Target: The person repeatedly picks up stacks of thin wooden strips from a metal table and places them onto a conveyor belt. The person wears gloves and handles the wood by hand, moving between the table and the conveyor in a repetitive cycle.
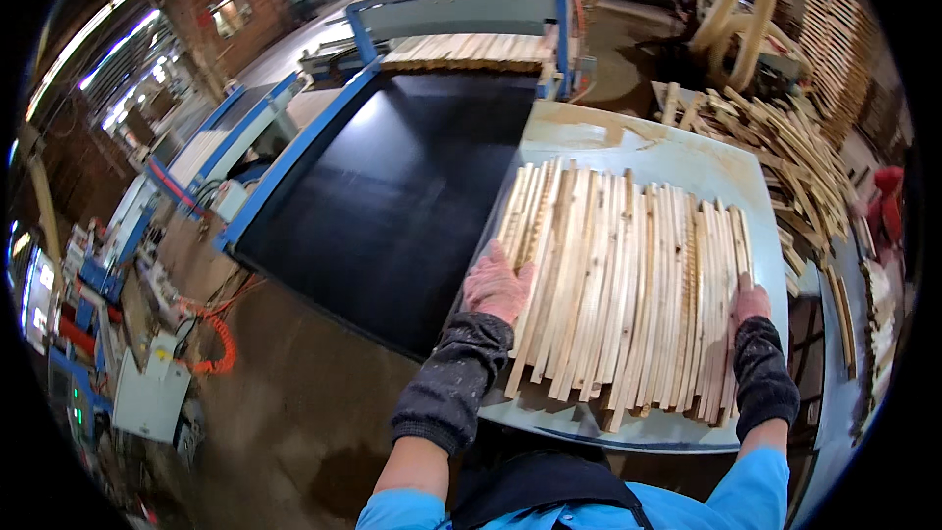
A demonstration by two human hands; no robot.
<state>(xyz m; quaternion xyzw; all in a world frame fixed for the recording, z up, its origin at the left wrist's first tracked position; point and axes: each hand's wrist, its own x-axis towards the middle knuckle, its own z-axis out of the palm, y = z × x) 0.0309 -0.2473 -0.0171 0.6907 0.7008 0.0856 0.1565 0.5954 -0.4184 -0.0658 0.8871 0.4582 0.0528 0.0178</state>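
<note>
A wide row of pale wooden strips (pixel 618 285) lies side by side on a light grey-blue tabletop (pixel 677 147), their near ends uneven. My left hand (pixel 497 285), in a pink work glove, grips the row's left edge, beside the black belt. At the opposite edge, my right hand (pixel 753 301) holds the outermost strips; its glove is pink too, and part of its fingers is hidden. Dark sleeve covers reach over both wrists. The row sits between my two hands.
Left of the table runs a black conveyor belt (pixel 392 186) in a blue frame, with more strips (pixel 471 49) at its far end. Loose wood pieces (pixel 785 147) are heaped at the right. An orange coiled hose (pixel 224 342) and a grey box (pixel 149 393) stand at the left.
</note>
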